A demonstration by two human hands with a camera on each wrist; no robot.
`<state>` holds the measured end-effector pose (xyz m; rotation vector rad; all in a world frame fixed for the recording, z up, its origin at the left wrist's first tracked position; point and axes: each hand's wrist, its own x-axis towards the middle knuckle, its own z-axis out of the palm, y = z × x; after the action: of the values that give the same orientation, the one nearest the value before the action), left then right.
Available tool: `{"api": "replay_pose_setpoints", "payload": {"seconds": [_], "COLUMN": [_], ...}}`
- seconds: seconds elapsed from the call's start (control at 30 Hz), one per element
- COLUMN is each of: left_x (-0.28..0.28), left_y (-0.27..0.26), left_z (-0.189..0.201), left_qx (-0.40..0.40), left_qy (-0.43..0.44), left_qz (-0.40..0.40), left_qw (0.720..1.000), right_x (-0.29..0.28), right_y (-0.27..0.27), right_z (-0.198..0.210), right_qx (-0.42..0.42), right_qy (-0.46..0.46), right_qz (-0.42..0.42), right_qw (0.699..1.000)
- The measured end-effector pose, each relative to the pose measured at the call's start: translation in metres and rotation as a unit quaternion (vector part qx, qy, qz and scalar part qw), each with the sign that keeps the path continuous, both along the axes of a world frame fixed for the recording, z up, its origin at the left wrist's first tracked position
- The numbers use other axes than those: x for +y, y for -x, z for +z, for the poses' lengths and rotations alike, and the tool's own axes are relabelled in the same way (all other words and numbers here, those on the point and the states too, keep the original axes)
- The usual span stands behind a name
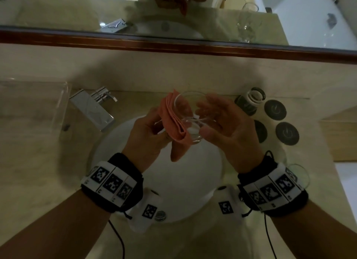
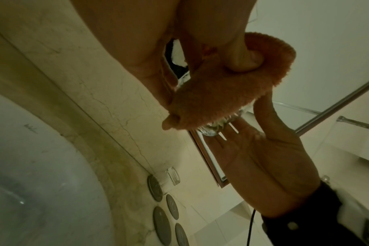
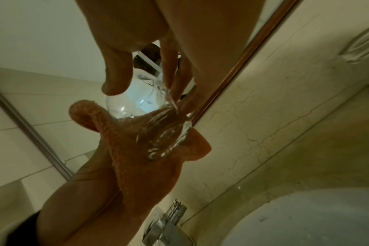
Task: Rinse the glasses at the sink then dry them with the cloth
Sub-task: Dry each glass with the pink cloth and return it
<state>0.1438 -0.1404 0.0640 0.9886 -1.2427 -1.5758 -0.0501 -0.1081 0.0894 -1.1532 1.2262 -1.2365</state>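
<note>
Over the white sink (image 1: 193, 191) my right hand (image 1: 222, 121) grips a clear tumbler (image 1: 190, 119), which lies tilted with its mouth toward the wall. My left hand (image 1: 148, 135) holds a folded orange cloth (image 1: 173, 123) pressed against the tumbler's left side. In the left wrist view the thumb digs into the cloth (image 2: 221, 93), which covers the glass (image 2: 213, 128). From the right wrist, the glass (image 3: 150, 119) has its thick base against the cloth (image 3: 137, 166). A second tumbler (image 1: 251, 100) stands on the counter at the right.
A chrome faucet (image 1: 92, 107) stands left of the basin, beside a clear acrylic tray (image 1: 32, 104). Dark round coasters (image 1: 275, 109) lie on the counter at the right. A stemmed glass (image 1: 298, 173) stands by my right wrist. A framed mirror (image 1: 173, 44) runs along the wall.
</note>
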Motion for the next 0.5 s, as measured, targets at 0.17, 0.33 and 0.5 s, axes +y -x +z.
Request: {"api": "replay_pose_setpoints", "payload": {"seconds": [0.17, 0.33, 0.5], "left_x": [0.002, 0.003, 0.0], "left_y": [-0.003, 0.0, -0.005], "left_z": [-0.003, 0.002, -0.002], "left_qx": [-0.009, 0.008, 0.049], "left_qy": [-0.01, -0.009, -0.005], "left_qz": [0.024, 0.044, 0.028], "left_qw": [1.0, 0.999, 0.998], "right_x": [0.006, 0.011, 0.012], "right_y": [-0.006, -0.021, -0.019], "right_z": [-0.004, 0.003, 0.009], "right_qx": [-0.005, 0.029, -0.004], "right_qy": [-0.025, -0.018, 0.018], "right_qz": [0.007, -0.048, -0.044], "right_qw": [1.0, 0.998, 0.999]}}
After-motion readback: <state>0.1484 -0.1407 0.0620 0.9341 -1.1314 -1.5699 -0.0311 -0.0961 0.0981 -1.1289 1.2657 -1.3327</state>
